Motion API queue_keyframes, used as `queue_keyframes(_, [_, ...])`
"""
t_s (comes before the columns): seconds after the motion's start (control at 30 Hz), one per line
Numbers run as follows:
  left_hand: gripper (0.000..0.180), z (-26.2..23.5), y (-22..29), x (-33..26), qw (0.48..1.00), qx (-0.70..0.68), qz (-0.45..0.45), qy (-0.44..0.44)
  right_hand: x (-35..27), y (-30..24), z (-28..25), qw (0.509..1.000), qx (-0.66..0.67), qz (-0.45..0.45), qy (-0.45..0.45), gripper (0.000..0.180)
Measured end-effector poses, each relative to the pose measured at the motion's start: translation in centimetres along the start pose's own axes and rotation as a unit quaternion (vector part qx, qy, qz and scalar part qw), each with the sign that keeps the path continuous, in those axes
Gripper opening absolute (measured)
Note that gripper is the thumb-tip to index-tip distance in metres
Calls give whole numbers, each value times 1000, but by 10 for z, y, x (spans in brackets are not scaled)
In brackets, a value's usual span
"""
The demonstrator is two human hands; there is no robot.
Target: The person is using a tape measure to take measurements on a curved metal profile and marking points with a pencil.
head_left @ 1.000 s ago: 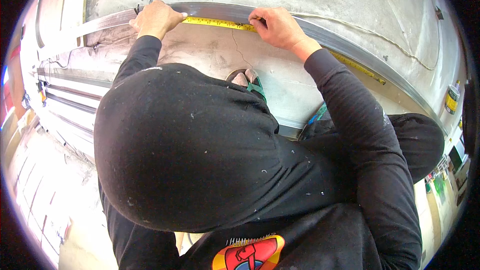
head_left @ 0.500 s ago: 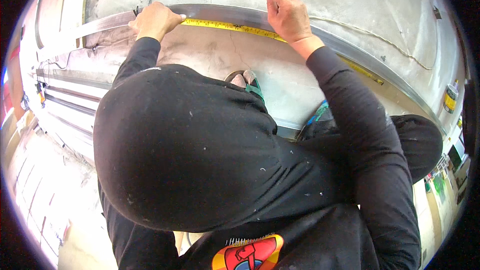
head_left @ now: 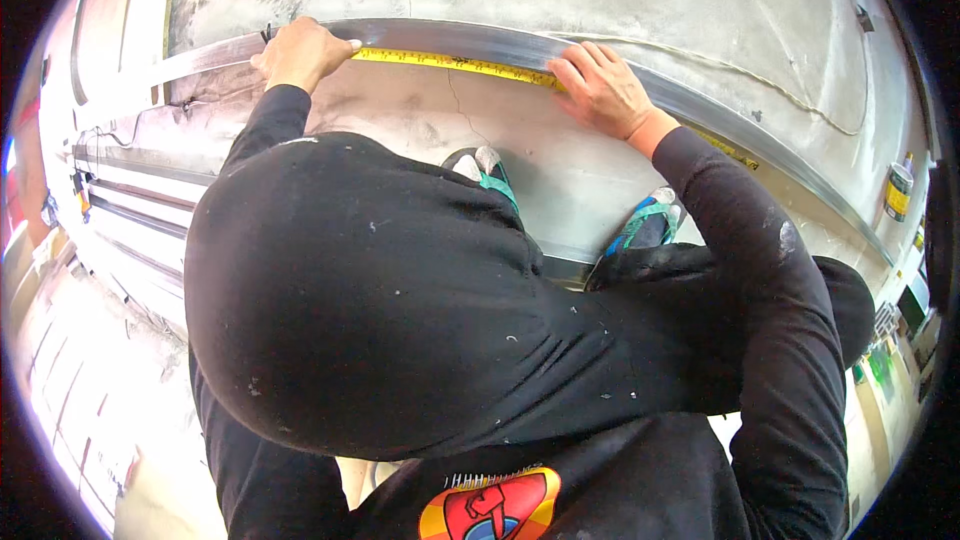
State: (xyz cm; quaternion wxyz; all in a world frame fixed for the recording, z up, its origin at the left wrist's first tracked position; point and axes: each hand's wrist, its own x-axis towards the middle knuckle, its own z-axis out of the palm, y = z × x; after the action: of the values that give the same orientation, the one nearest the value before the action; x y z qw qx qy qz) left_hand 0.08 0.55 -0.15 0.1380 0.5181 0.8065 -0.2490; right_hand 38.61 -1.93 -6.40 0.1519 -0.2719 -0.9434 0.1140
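Note:
A long grey metal bar (head_left: pixel 430 35) crosses in front of me, with a yellow tape measure blade (head_left: pixel 465 64) stretched along its near edge. My left hand (head_left: pixel 300 53) is wrapped over the bar at the left, its thumb at the left end of the visible yellow blade. Farther right, my right hand (head_left: pixel 608 92) rests on the bar and blade with its fingers bent together over the blade's edge. More of the blade shows beyond my right wrist. The undersides of both hands are hidden.
My sandalled feet, left (head_left: pixel 485 168) and right (head_left: pixel 650 220), stand on the grey floor below the bar. A pale cord (head_left: pixel 715 62) lies beyond it. At the right is a bottle with a yellow label (head_left: pixel 898 190). Several long dark bars (head_left: pixel 140 210) lie at the left.
My right hand has come down from above the bar onto the bar and tape blade. My left hand keeps its hold, shifted slightly left and nearer in view. My right foot shows more.

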Motion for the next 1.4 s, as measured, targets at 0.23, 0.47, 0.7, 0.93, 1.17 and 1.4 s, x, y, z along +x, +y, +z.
queue_keyframes(0.23, [67,2,-1,-1,1000,1,2,2,-4,2,2,1000,5,-10,4,11])
queue_keyframes(0.47, [71,1,1,-2,1000,6,-10,1,-5,3,3,1000,12,0,13,12])
queue_keyframes(0.7, [64,-2,1,-4,1000,-22,-19,-9,-7,6,4,1000,15,10,-6,22])
queue_keyframes(0.93, [59,-10,1,-15,996,-76,42,8,-5,5,-3,998,10,46,-34,27])
queue_keyframes(1.17, [56,-22,0,-17,997,-76,-3,-10,-1,2,-8,990,63,103,-67,37])
queue_keyframes(1.4, [56,-21,7,-16,998,-51,-22,-9,-7,15,-12,985,123,82,-90,40])
